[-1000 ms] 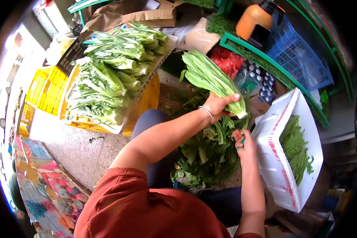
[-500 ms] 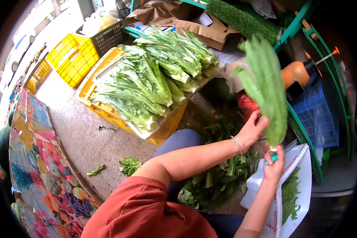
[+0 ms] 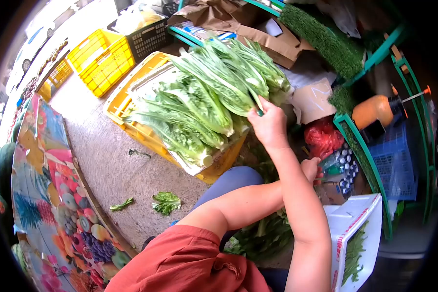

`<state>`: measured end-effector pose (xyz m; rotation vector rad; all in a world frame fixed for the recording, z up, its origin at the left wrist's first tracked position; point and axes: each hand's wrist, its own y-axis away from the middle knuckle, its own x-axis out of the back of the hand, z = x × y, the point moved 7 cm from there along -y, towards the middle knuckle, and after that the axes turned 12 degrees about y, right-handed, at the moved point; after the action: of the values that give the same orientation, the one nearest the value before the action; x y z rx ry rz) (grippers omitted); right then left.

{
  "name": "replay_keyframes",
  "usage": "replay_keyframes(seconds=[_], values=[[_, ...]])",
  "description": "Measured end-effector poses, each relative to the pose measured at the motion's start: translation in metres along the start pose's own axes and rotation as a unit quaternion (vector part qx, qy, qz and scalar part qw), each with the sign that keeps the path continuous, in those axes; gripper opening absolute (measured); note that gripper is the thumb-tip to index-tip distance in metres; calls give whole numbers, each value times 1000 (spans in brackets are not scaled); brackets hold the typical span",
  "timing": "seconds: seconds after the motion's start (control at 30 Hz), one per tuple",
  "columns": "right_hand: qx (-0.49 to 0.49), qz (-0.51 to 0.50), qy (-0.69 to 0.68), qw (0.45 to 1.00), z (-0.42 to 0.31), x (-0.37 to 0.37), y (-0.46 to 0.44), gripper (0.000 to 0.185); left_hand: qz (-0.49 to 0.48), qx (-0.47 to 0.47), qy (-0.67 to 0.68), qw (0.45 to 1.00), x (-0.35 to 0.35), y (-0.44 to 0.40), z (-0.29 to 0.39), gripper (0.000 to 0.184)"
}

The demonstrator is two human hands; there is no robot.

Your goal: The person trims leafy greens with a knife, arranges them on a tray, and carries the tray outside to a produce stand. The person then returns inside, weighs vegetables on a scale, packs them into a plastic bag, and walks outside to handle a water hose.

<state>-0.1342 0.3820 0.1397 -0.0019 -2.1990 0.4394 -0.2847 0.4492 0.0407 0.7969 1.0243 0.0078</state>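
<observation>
My right hand (image 3: 268, 124) is closed on the stem end of a head of long-leaf lettuce (image 3: 221, 82), which lies on top of the pile in the yellow crate. A small green object, too little to name, shows at the fingers. Beneath my right forearm, my left hand (image 3: 310, 169) has its fingers curled. A bit of red shows at its fingertips, but I cannot make out what it is. Other lettuce heads (image 3: 180, 124) fill the crate (image 3: 116, 104), cut ends toward me. Loose green leaves (image 3: 263, 236) lie on the floor below my arms.
A white box (image 3: 370, 214) with greens inside stands at lower right. Behind my left hand are a red bag (image 3: 323, 138) and several bottles (image 3: 345, 168). An empty yellow crate (image 3: 100, 63) stands back left. A fruit-printed panel (image 3: 78, 214) runs along the left.
My right hand has carried the lettuce head from the right onto the pile in the crate. My left hand has let go of it and is lower now. The view has shifted slightly.
</observation>
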Motion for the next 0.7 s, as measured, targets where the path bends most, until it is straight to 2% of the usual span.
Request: replay_keyframes(seconds=[0.07, 0.1, 0.13, 0.17, 0.2, 0.23, 0.27, 0.33, 0.37, 0.4, 0.43, 0.47, 0.5, 0.57, 0.6, 0.63, 0.7], values=[[1, 6, -10, 1000, -14, 10, 4, 39, -67, 0, -18, 998, 0, -14, -5, 22], [13, -15, -103, 994, -13, 9, 4, 38, -94, -10, -56, 994, -3, -11, 0, 21], [-13, -59, -88, 994, -17, 19, 9, 43, -104, -10, -15, 994, -4, -5, 2, 19], [44, 54, -81, 994, -8, 23, 12, 46, -112, -35, -37, 992, -7, 3, 5, 18], [10, 2, -37, 999, -9, 46, 18, 46, -145, 34, -9, 989, -10, -7, -5, 19], [9, 33, -73, 997, 2, 61, 23, 46, -129, 42, -94, 986, -8, 0, -2, 18], [4, 77, -82, 994, 16, 85, 29, 39, -328, 146, 64, 931, -10, -27, -17, 19], [21, 171, -48, 984, 52, 145, 52, 32, -91, 21, 43, 995, -10, 12, -14, 18], [35, 217, -7, 976, 70, 178, 66, 33, -187, 105, 59, 975, -7, -7, -19, 12], [-67, 142, -66, 985, 96, 204, 79, 27, -280, 188, 58, 940, -2, -21, -23, 13], [-75, 156, -114, 978, 140, 224, 94, 26, -114, 111, -24, 987, 2, -11, -20, 12], [-119, 176, -165, 963, 175, 255, 121, 27, -128, 113, -43, 984, -1, -5, -22, 13], [-207, 193, -152, 947, 208, 284, 153, 28, -144, 114, -56, 981, -3, -3, -22, 13], [-282, 259, -109, 917, 280, 342, 227, 32, -105, 87, -90, 987, -7, 3, -26, 13], [-361, 286, -37, 887, 322, 368, 271, 30, -109, 93, -101, 984, -9, 5, -30, 13], [-439, 293, -46, 848, 340, 386, 310, 26, -110, 99, -104, 984, -9, 5, -34, 13], [-559, 217, 40, 799, 390, 407, 385, 26, -130, 112, -125, 977, -12, 5, -46, 13]])
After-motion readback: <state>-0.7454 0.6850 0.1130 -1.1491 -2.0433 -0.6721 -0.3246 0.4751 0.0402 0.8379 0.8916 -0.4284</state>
